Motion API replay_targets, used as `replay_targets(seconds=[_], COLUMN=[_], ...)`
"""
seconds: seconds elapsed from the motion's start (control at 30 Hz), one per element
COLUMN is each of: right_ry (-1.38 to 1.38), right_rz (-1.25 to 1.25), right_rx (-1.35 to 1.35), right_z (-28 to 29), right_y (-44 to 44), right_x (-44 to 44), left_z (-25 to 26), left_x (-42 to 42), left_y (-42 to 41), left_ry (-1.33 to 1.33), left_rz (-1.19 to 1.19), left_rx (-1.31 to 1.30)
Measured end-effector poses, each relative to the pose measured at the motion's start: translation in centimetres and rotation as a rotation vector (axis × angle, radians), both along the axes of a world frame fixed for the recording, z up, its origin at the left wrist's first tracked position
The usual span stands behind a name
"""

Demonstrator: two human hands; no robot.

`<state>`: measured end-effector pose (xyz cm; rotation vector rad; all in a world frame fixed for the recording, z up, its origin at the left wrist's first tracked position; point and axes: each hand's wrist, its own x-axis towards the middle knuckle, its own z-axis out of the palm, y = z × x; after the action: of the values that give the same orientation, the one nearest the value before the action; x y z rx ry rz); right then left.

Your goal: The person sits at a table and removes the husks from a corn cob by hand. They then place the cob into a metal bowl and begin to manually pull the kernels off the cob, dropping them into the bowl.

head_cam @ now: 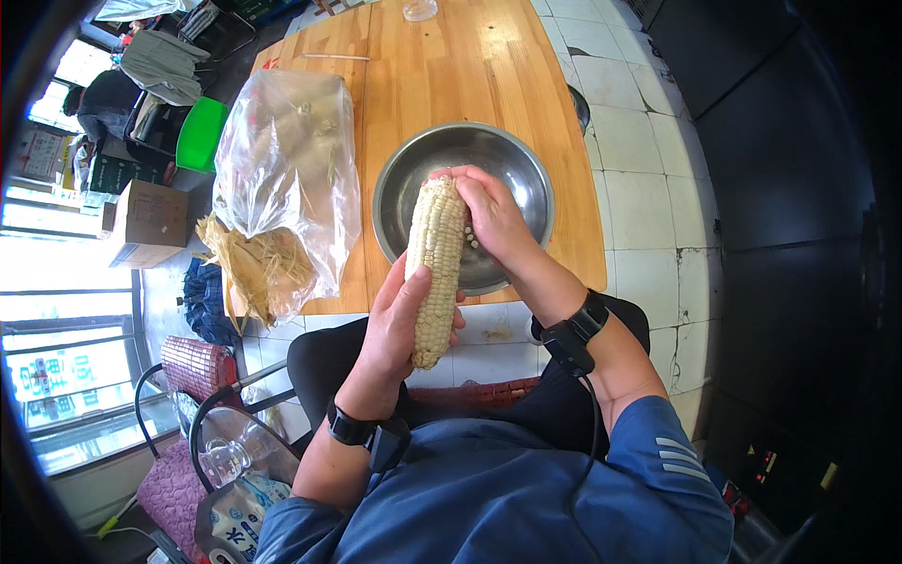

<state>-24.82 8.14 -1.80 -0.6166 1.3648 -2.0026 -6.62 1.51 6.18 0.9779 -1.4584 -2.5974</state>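
Observation:
An ear of white corn (435,264) tilts over the near part of a stainless steel bowl (394,247). My left hand (398,317) grips its lower half, thumb on top and fingers showing at the far side. The fingers and thumb of my right hand (490,211) are at the upper tip of the ear, pressed against it. Several loose kernels (471,238) lie in the bowl beside the cob. Left of the bowl, a clear plastic bag (289,155) rests on the wooden table (451,70), with dry corn husks (261,268) at its near end.
A thin stick (335,56) and a clear plastic container (420,8) lie towards the table's far side. Beyond the left edge are a green bin (201,134), a cardboard box (149,222) and a person (109,102) bending down. A red woven chair (197,366) stands at the near left.

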Motion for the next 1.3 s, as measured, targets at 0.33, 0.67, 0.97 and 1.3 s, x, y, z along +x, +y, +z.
replay_targets(seconds=[0.33,0.67,0.97,1.3], right_ry=[-0.387,-0.280,-0.173,-0.314], right_rz=[0.335,0.437,0.398,0.293], right_rx=[-0.146,-0.152,0.010,0.044], right_z=[1.8,4.1,2.8,0.1], right_y=[1.3,2.6,2.0,0.7], right_x=[-1.7,-2.1,-2.1,-1.8], left_z=[-2.3,-2.1,-0.7,-0.2], left_x=[1.5,1.1,1.3,0.3], left_y=[-2.4,-2.4,-2.7,-1.9], left_ry=[0.209,0.259,0.042,-0.057], left_rz=[0.010,-0.019,-0.105,-0.104], left_rx=[0.518,0.654,0.319,0.199])
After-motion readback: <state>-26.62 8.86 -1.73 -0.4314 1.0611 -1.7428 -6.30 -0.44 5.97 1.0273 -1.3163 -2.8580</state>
